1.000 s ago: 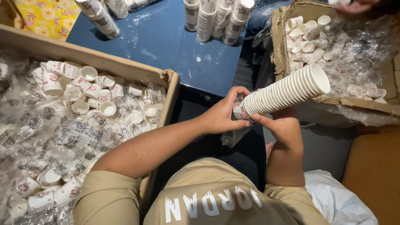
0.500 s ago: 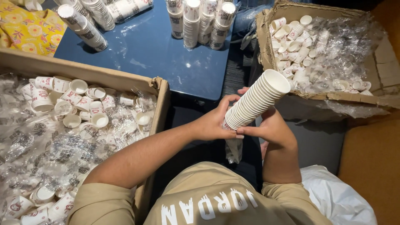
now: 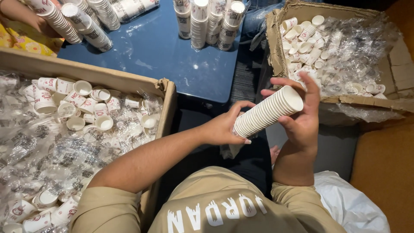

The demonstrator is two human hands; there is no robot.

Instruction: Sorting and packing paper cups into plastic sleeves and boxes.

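A long stack of small white paper cups (image 3: pixel 268 111) lies tilted between my hands, its open mouth pointing up and right. My left hand (image 3: pixel 224 126) grips the lower end of the stack. At the upper end my right hand (image 3: pixel 302 116) cups the mouth, its fingers spread around the rim. Both hands hover above my lap, in front of the blue table (image 3: pixel 164 51).
A cardboard box (image 3: pixel 166 92) at my left holds loose cups and clear plastic wrap. Another box (image 3: pixel 276 47) with cups and plastic stands at the right. Cup stacks (image 3: pixel 207 19) stand on the table. Another person's hand (image 3: pixel 26 15) holds stacks at top left.
The cup stack has dropped lower and closer to my body. My right hand has slid from under the stack up to its open end. The view has shifted left.
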